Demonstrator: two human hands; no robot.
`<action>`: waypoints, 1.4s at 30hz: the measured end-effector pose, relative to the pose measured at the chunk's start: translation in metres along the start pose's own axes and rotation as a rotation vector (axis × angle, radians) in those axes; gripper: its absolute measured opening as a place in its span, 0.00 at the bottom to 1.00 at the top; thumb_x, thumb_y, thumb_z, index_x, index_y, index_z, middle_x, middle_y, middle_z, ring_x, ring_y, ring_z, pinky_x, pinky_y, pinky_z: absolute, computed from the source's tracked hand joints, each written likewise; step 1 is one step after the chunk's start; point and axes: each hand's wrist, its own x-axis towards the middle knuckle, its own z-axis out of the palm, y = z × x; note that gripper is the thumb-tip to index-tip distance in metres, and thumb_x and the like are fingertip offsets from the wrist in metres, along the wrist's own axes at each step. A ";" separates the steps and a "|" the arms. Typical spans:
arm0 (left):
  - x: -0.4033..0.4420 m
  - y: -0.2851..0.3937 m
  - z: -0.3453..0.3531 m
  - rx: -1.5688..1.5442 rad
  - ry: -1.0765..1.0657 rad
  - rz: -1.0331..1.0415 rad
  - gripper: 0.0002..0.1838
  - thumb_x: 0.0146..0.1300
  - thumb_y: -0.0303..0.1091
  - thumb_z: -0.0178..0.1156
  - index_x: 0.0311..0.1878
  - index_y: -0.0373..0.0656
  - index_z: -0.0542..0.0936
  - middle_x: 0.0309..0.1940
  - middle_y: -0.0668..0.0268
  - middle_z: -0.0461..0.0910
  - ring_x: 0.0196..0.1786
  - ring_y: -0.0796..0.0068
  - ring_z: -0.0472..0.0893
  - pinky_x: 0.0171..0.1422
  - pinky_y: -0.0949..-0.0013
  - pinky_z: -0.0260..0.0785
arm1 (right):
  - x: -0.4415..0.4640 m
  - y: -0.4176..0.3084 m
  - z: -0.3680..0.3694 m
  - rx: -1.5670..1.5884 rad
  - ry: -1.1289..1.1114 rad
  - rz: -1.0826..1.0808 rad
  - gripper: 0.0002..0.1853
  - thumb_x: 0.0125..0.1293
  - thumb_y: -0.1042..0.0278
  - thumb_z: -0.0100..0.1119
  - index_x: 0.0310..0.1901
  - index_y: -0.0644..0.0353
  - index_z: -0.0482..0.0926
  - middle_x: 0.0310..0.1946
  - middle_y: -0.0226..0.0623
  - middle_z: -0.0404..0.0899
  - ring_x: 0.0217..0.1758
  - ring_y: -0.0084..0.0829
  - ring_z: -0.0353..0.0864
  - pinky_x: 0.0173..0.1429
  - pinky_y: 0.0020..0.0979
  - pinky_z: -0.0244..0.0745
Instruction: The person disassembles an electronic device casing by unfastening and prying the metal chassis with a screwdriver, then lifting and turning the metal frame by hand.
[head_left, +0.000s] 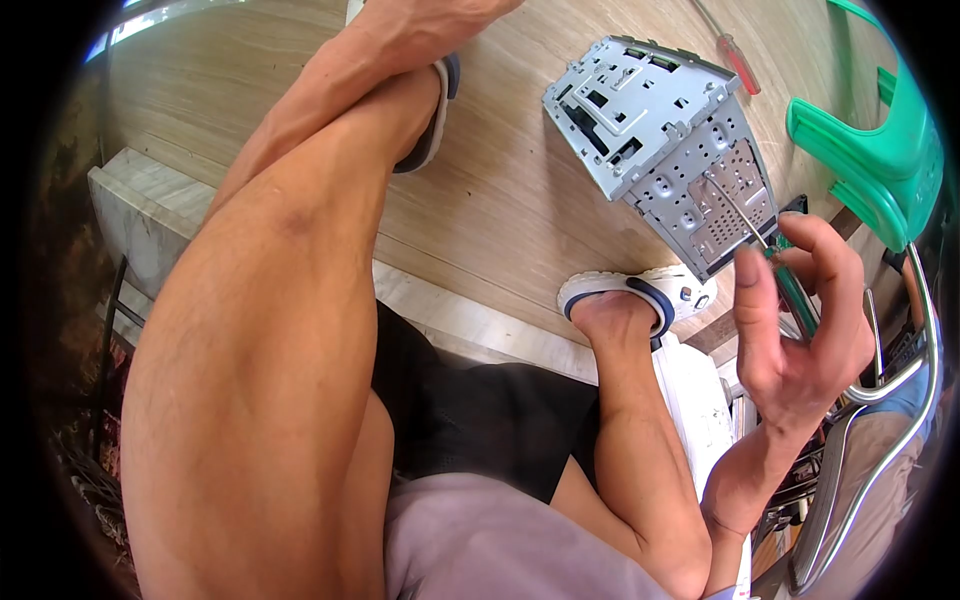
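My right hand (805,310) is closed around the green handle of a screwdriver (795,285). The screwdriver's thin metal shaft points up and left at the perforated side of a silver metal chassis (640,110), which stands tilted in view on the floor. Its tip lies over that panel; whether it sits on a screw I cannot tell. Near the top edge, my left hand (430,25) reaches past my raised knee and foot, away from the chassis. Its fingers are largely cut off by the frame, so their pose is hidden.
A second screwdriver (738,65) with a red handle lies on the wood-look floor (480,210) behind the chassis. At right stands a green plastic chair (870,150) with bent metal tubes. A pale stone step edge (430,305) runs below, by my shoe. Another person's clothed leg shows far right.
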 end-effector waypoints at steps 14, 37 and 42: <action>0.001 -0.002 0.000 0.003 0.001 0.015 0.17 0.70 0.36 0.58 0.54 0.35 0.83 0.43 0.52 0.87 0.49 0.63 0.85 0.57 0.64 0.76 | -0.002 -0.002 -0.005 -0.060 -0.074 0.083 0.15 0.61 0.78 0.70 0.49 0.68 0.80 0.39 0.42 0.84 0.30 0.28 0.80 0.37 0.25 0.76; 0.000 -0.001 0.001 -0.020 0.018 -0.003 0.17 0.69 0.36 0.59 0.54 0.34 0.83 0.43 0.53 0.87 0.49 0.64 0.85 0.57 0.65 0.76 | -0.001 0.000 0.000 0.000 -0.008 -0.026 0.14 0.62 0.76 0.70 0.48 0.70 0.80 0.38 0.41 0.84 0.32 0.29 0.81 0.39 0.25 0.76; 0.000 -0.001 0.001 -0.029 0.008 -0.003 0.16 0.69 0.36 0.59 0.54 0.35 0.84 0.43 0.53 0.87 0.49 0.64 0.85 0.57 0.65 0.76 | -0.001 0.000 0.002 -0.055 -0.001 -0.051 0.14 0.64 0.74 0.70 0.48 0.70 0.80 0.38 0.41 0.84 0.31 0.29 0.80 0.38 0.27 0.77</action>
